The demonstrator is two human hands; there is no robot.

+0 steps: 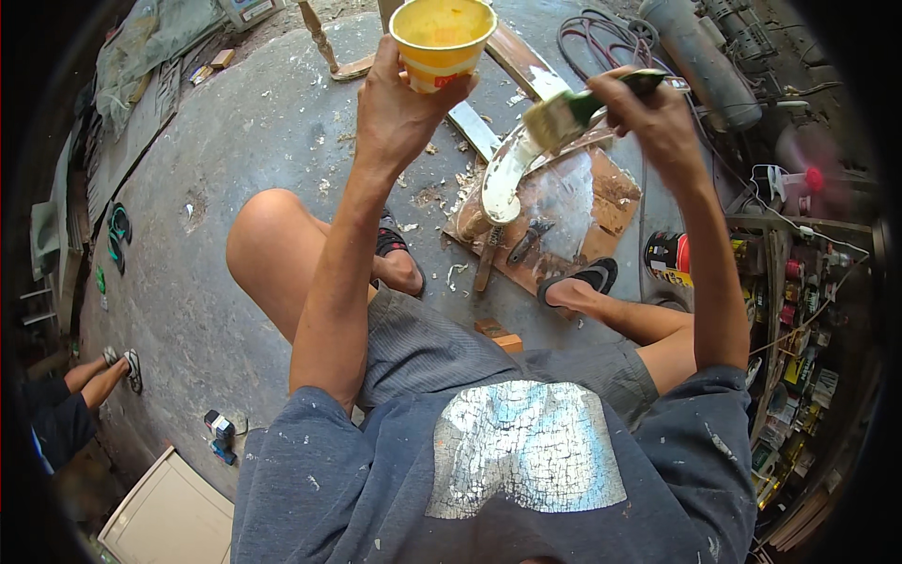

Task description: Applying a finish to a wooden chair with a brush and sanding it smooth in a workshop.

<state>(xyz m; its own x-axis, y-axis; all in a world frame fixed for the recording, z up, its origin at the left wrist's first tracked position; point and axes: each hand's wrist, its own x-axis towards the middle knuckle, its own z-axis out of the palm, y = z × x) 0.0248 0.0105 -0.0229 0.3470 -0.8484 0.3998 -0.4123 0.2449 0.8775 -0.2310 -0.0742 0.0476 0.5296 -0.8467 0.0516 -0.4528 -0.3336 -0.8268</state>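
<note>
My left hand (399, 117) is closed around a yellow and white paper cup (434, 58), held up at the far middle. The cup's inside is yellow; how much it contains I cannot tell. In my right hand (648, 117) is a paintbrush (559, 122) with a dark green handle, its pale bristles pointing left. Directly below the bristles, a curved wooden chair arm (503, 183), coated white, stands over a wooden board (606, 197) on the floor. Whether the bristles touch the arm I cannot tell. A dark-handled tool (531, 242) lies on the board.
Shelves (799, 376) of cans and small packages line the right side, with a blurred pink fan (813, 177) above. A black and red can (668, 256) stands beside my foot. A cordless drill (221, 434) is at lower left. Another person's legs (92, 381) show far left.
</note>
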